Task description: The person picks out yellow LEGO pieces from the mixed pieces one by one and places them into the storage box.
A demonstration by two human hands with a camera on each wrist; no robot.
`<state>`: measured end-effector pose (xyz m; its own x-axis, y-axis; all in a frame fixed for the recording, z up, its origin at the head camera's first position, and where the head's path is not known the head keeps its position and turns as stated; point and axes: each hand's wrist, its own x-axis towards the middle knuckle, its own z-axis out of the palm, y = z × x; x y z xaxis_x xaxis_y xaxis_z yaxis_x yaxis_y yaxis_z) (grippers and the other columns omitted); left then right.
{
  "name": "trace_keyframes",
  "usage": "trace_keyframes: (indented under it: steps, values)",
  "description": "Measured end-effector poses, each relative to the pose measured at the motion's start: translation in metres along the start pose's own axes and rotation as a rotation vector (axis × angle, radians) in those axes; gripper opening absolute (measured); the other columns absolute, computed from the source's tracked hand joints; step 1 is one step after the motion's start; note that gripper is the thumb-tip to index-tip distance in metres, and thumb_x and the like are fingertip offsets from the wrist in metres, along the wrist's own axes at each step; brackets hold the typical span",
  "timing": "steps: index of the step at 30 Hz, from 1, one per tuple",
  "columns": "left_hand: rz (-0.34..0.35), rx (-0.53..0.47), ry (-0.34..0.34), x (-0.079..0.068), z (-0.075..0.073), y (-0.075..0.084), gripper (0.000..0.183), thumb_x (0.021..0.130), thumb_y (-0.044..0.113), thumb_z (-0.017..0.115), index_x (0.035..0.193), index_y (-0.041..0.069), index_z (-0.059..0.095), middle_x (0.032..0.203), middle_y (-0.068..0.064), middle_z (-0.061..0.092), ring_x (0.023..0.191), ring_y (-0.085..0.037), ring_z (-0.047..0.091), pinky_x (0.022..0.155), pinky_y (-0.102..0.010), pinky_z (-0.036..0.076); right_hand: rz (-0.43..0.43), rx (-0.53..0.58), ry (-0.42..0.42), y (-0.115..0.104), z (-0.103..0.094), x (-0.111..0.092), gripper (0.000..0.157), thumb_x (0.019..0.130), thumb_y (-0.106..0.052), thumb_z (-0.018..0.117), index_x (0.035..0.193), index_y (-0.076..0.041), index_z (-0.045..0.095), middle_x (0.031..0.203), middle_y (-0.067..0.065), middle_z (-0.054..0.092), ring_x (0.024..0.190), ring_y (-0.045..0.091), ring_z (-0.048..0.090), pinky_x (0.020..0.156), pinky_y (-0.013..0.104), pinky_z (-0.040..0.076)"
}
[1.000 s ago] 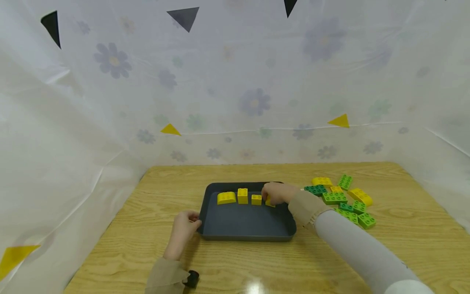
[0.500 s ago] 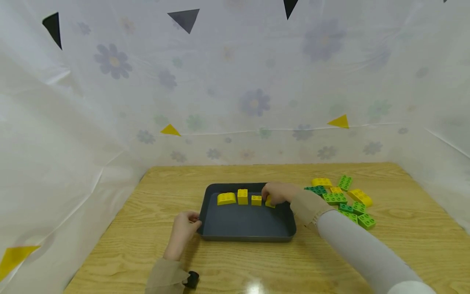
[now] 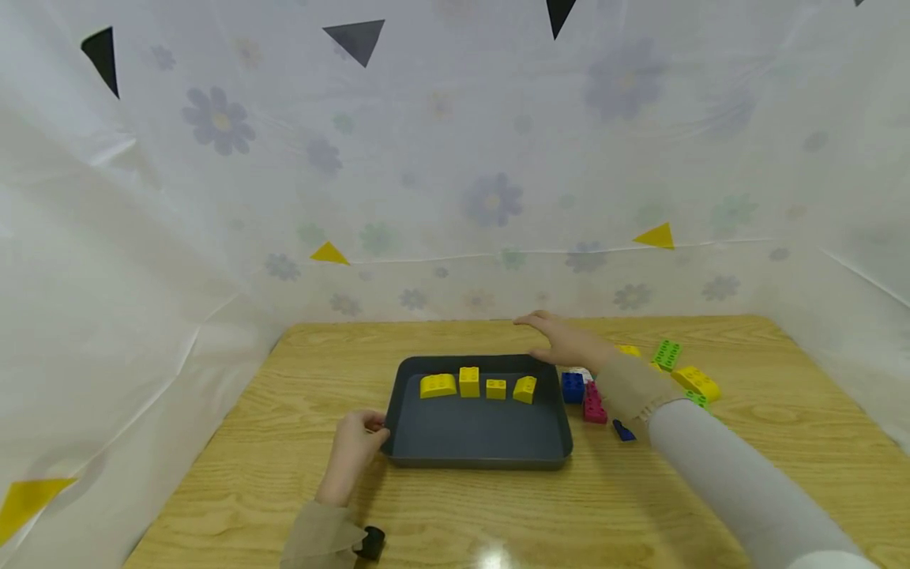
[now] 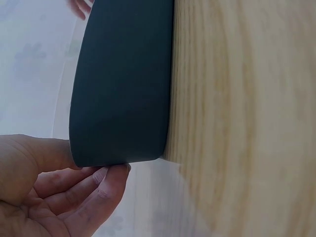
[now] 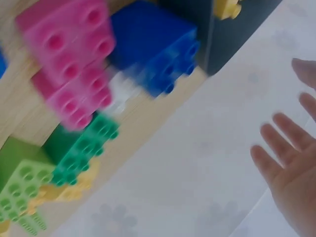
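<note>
A dark grey tray [image 3: 469, 438] lies on the wooden table. Along its back side stand a yellow curved-top brick [image 3: 437, 386], a tall yellow brick [image 3: 469, 382], a small yellow brick [image 3: 496, 389] and a slanted yellow brick [image 3: 525, 390]. My left hand [image 3: 358, 442] grips the tray's left wall near the front corner, the thumb at the rim and fingers against the outside in the left wrist view. Above the tray's back right corner, my right hand [image 3: 572, 344] holds nothing; its fingers are spread in the right wrist view.
Right of the tray lie loose building bricks: a blue brick [image 3: 573, 388], pink bricks [image 5: 69, 42], a small dark blue piece [image 3: 624, 431], a dark green brick [image 5: 81, 145], and light green [image 3: 667, 355] and yellow [image 3: 697, 383] ones. My right forearm covers part of the pile.
My right hand has let go of the slanted yellow brick and moved up and right, its fingers opening out. That brick stays in the tray. The left hand has kept still.
</note>
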<state>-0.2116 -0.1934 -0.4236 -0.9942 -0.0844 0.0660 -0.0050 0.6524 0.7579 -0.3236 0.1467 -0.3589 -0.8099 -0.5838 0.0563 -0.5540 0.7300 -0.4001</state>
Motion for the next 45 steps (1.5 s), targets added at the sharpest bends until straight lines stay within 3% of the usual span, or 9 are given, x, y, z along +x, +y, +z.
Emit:
trace_keyframes:
  steps: [7,20,28,35,38,45]
  values:
    - [0.009,0.009,0.001,-0.001,-0.003,0.002,0.018,0.079,-0.004,0.062,0.095,-0.011,0.065,0.08,-0.013,0.063,0.072,-0.022,0.059,0.059,-0.032,0.05,0.054,-0.15,0.166,0.028,-0.008,-0.016,0.064,0.086,-0.018,0.063,0.141,-0.006,0.032,0.141,0.027,0.027,0.126,0.047,0.027,0.097,0.061,0.028]
    - [-0.009,0.011,0.002,0.001,0.0,-0.002,0.02,0.079,-0.004,0.061,0.097,-0.012,0.064,0.08,-0.013,0.063,0.07,-0.021,0.059,0.058,-0.03,0.05,0.232,-0.139,0.216,0.082,-0.027,-0.061,0.065,0.087,-0.016,0.06,0.141,-0.001,0.028,0.14,0.033,0.021,0.123,0.054,0.022,0.093,0.066,0.026]
    - [0.001,0.019,0.012,0.001,-0.001,0.0,0.019,0.079,-0.003,0.062,0.096,-0.011,0.064,0.08,-0.013,0.063,0.072,-0.022,0.059,0.059,-0.031,0.05,0.329,-0.124,0.154,0.101,-0.035,-0.085,0.069,0.087,-0.019,0.06,0.143,-0.002,0.022,0.137,0.038,0.019,0.118,0.057,0.027,0.089,0.068,0.03]
    - [0.0,0.013,0.004,0.002,-0.001,0.0,0.02,0.079,-0.003,0.061,0.098,-0.011,0.064,0.082,-0.014,0.063,0.073,-0.023,0.059,0.059,-0.031,0.05,0.456,-0.087,0.065,0.116,-0.033,-0.108,0.06,0.085,-0.014,0.058,0.13,0.016,0.032,0.125,0.046,0.025,0.108,0.059,0.032,0.082,0.064,0.037]
    - [-0.003,0.015,-0.001,0.002,0.0,0.0,0.021,0.079,-0.003,0.061,0.098,-0.011,0.064,0.082,-0.014,0.063,0.072,-0.022,0.059,0.059,-0.031,0.05,0.51,-0.069,0.014,0.122,-0.033,-0.118,0.054,0.083,-0.01,0.056,0.124,0.019,0.036,0.121,0.046,0.03,0.104,0.057,0.038,0.077,0.059,0.041]
    - [-0.004,0.023,-0.002,0.005,0.001,-0.002,0.02,0.079,-0.004,0.061,0.098,-0.012,0.063,0.081,-0.014,0.062,0.071,-0.021,0.059,0.058,-0.031,0.05,0.571,-0.026,-0.055,0.128,-0.032,-0.131,0.055,0.079,-0.017,0.067,0.112,0.02,0.043,0.109,0.04,0.046,0.092,0.05,0.05,0.069,0.051,0.046]
